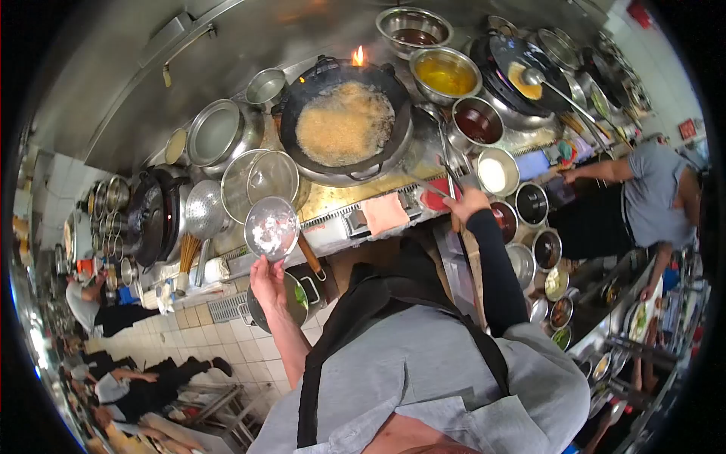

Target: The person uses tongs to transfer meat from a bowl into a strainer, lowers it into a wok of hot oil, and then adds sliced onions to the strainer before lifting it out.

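Both grips are closed: near left, my left hand [269, 284] pinches the near rim of a see-through bowl [272, 228] streaked white, while my right hand [470, 203] wraps a long-handled tool [449, 163]. Beyond, a wok [306, 87] of foaming golden contents [344, 125] suggests mid-frying, calling for a steady, level bowl. Farther right, a steel bowl [458, 135] holds dark-red liquid [476, 125], another yellow liquid [446, 77].

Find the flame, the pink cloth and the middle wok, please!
Flame [359, 57]: head view, its bright middle.
Pink cloth [384, 215]: head view, its middle.
Middle wok [311, 85]: head view, bare inner wall.
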A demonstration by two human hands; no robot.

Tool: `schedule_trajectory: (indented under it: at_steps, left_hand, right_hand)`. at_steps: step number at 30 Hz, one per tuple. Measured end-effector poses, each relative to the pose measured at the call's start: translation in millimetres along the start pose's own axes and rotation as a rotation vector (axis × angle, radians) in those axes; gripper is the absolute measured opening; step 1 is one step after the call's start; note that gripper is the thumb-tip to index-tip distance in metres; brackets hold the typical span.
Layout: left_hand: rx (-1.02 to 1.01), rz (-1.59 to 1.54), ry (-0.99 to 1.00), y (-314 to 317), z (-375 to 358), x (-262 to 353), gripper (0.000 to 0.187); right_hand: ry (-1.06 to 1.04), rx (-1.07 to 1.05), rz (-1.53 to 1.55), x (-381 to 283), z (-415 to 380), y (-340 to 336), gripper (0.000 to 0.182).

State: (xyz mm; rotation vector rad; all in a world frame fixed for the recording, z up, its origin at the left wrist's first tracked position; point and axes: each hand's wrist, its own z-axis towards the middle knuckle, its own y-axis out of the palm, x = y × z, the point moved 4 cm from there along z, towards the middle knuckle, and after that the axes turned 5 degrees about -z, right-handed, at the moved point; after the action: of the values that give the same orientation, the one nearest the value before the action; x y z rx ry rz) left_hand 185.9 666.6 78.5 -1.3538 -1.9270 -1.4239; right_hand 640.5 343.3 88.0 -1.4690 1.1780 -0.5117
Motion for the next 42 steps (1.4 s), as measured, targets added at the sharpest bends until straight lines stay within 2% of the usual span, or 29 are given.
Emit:
schedule_trajectory:
  at_steps: [1,2,3,4,5,7,9,10,11,12,13,14,15,17,20,22,23,24,27,29,30,33,35,38,42]
  left_hand:
    - [-0.025,0.024,-0.038,0,6,0,0.012]
    - [-0.050,0.048,-0.076,2,10,-1,0.012]
    - [-0.075,0.071,-0.111,5,15,-3,0.012]
    - [-0.134,0.110,-0.149,6,20,-6,0.012]
    - [-0.166,0.145,-0.173,9,19,-6,0.012]
    - [-0.247,0.223,-0.224,26,10,-7,0.013]
    - [-0.300,0.251,-0.279,37,1,-14,0.011]
    - [-0.329,0.264,-0.306,39,-3,-23,0.011]
    - [-0.360,0.275,-0.334,41,-6,-32,0.010]
    - [-0.399,0.266,-0.387,42,-9,-46,0.010]
    - [-0.420,0.297,-0.437,43,-14,-59,0.011]
    - [-0.452,0.334,-0.495,46,-20,-74,0.011]
    - [-0.495,0.381,-0.561,51,-29,-89,0.012]
    - [-0.600,0.475,-0.681,62,-50,-122,0.014]
    - [-0.837,0.647,-0.847,75,-90,-176,0.011]
    - [-1.035,0.773,-0.922,92,-129,-210,0.008]
    - [-1.059,0.954,-0.982,129,-163,-220,0.008]
    - [-1.154,1.024,-0.992,130,-192,-232,0.008]
    - [-1.506,1.175,-1.005,129,-309,-260,0.010]
    - [-1.691,1.247,-1.019,107,-362,-280,0.011]
    - [-1.712,1.382,-1.076,105,-407,-295,0.011]
    - [-1.858,1.537,-1.212,57,-484,-313,0.014]
    - [-1.910,1.543,-1.319,25,-525,-315,0.015]
    - [-1.963,1.543,-1.443,-3,-572,-319,0.029]
    - [-1.873,1.412,-1.518,-5,-599,-300,0.059]
  right_hand:
    - [-0.053,0.029,-0.071,-10,5,10,0.062]
    - [-0.034,-0.084,-0.098,-24,18,18,0.064]
    - [-0.028,-0.021,-0.147,-17,42,48,0.072]
    - [-0.013,0.075,-0.071,-11,54,70,0.076]
    - [-0.012,0.142,-0.025,-3,63,88,0.074]
    - [0.033,0.345,-0.170,-38,20,59,0.070]
    - [0.057,0.470,0.006,-40,-15,63,0.062]
    - [0.022,0.543,0.078,-27,-26,90,0.055]
    - [0.070,0.493,0.044,-21,-52,110,0.037]
    - [-0.018,0.539,0.166,-15,-82,134,0.038]
    - [0.077,0.202,0.266,-1,-105,166,0.037]
    - [0.211,0.080,0.351,10,-147,204,0.041]
    - [0.213,-0.085,0.281,6,-190,204,0.044]
    - [0.277,-0.349,0.272,31,-259,268,0.047]
    - [0.330,-0.358,0.274,55,-362,299,0.045]
    - [0.553,-0.321,0.351,70,-420,313,0.042]
    - [0.633,-0.423,0.454,71,-441,291,0.041]
    - [0.710,-0.394,0.475,69,-469,270,0.038]
    - [0.942,-0.171,0.565,78,-544,295,0.036]
    - [1.005,-0.183,0.639,72,-571,300,0.039]
    - [1.022,-0.255,0.734,74,-591,287,0.041]
    - [1.015,-0.145,0.736,68,-618,311,0.046]
    - [1.010,-0.173,0.749,64,-637,318,0.049]
    - [1.039,-0.194,0.817,64,-665,326,0.049]
    - [1.090,-0.160,0.854,66,-688,319,0.046]
